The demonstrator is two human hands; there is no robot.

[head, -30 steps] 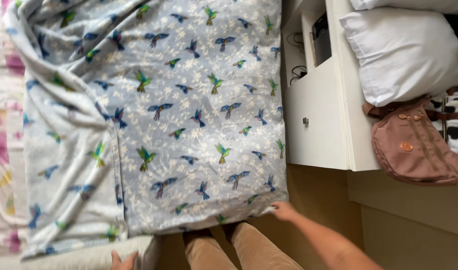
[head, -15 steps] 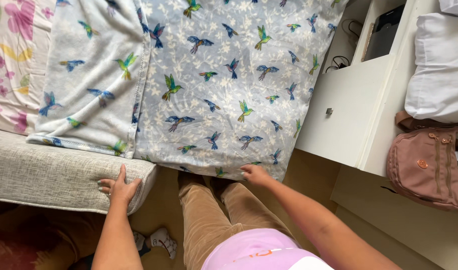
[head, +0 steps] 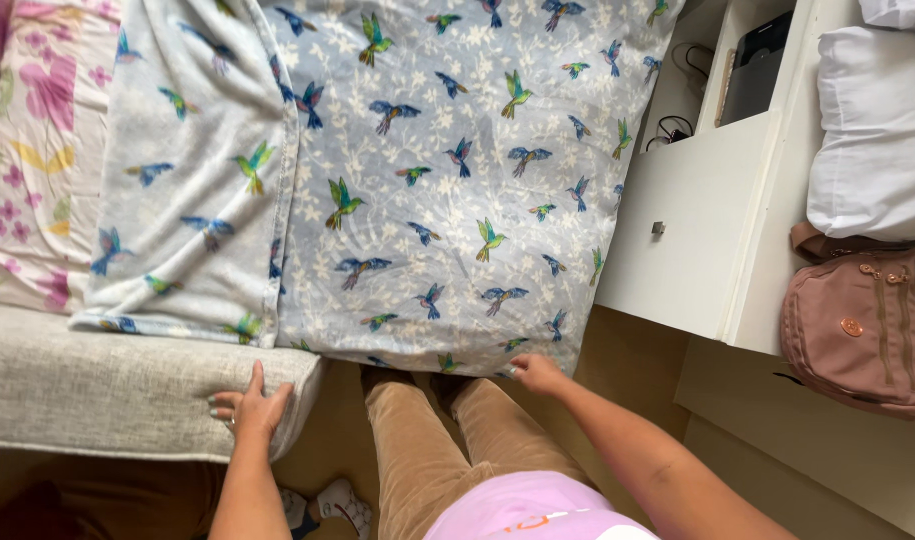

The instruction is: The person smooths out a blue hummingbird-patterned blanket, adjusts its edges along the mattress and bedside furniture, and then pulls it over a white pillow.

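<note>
You have a single view — the camera on your head, looking steeply down past your chest and knees. It faces the foot of the bed point(head: 127, 400), close enough that the bird-print sheet point(head: 447, 200) fills most of the frame — the white cabinet point(head: 697, 230) sits at right.

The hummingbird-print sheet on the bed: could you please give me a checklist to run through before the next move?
1. Right hand on the hem of the hummingbird-print sheet: ok, it touches it.
2. Right hand's grip closed on the hem: cannot tell.
3. Left hand on the sheet: not ok, it rests flat on the grey mattress edge.
4. Sheet lying smooth: not ok, its left part is folded and bunched.
5. Sheet free of the white bedside cabinet: ok.
</note>
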